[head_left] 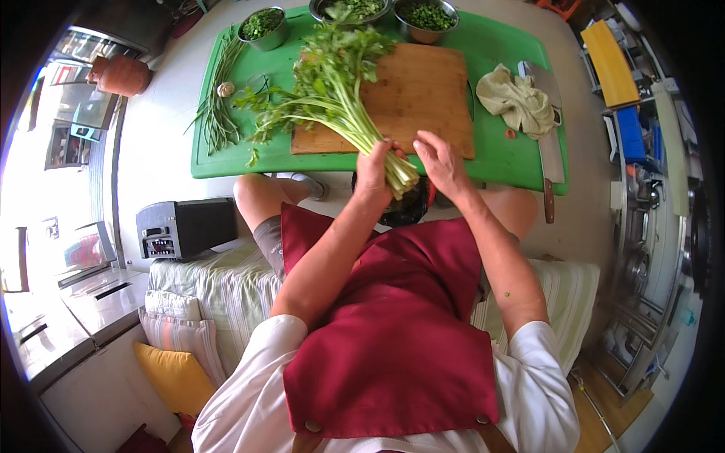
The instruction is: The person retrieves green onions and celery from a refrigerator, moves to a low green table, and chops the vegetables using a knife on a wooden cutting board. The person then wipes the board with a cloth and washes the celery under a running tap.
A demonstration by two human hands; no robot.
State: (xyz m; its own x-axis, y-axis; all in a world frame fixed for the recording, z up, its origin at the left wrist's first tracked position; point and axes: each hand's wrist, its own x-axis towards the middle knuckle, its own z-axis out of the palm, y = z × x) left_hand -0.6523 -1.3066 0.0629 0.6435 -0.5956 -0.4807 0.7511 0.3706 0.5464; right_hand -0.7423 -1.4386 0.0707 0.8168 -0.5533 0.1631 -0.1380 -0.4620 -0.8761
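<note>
My left hand (375, 170) grips a bunch of leafy celery (354, 110) near the base of its stalks. The leafy tops spread up and to the left, over a wooden cutting board (419, 96). The cut stalk ends stick out below the fist, past the near edge of the green table (328, 166). Just right of these ends is my right hand (444, 164), its fingers bent and apart, with nothing visible in them. Under the ends, below the table edge, part of a black bag or bin (405, 210) shows between the knees.
Metal bowls of chopped greens (272, 41) (427, 36) line the far edge. Left lie long thin green stalks (221, 113) and a garlic bulb (225, 89). Right are a crumpled cloth (512, 105), a cleaver (550, 164) overhanging the near edge, another blade (538, 76) and a small red ring (510, 134).
</note>
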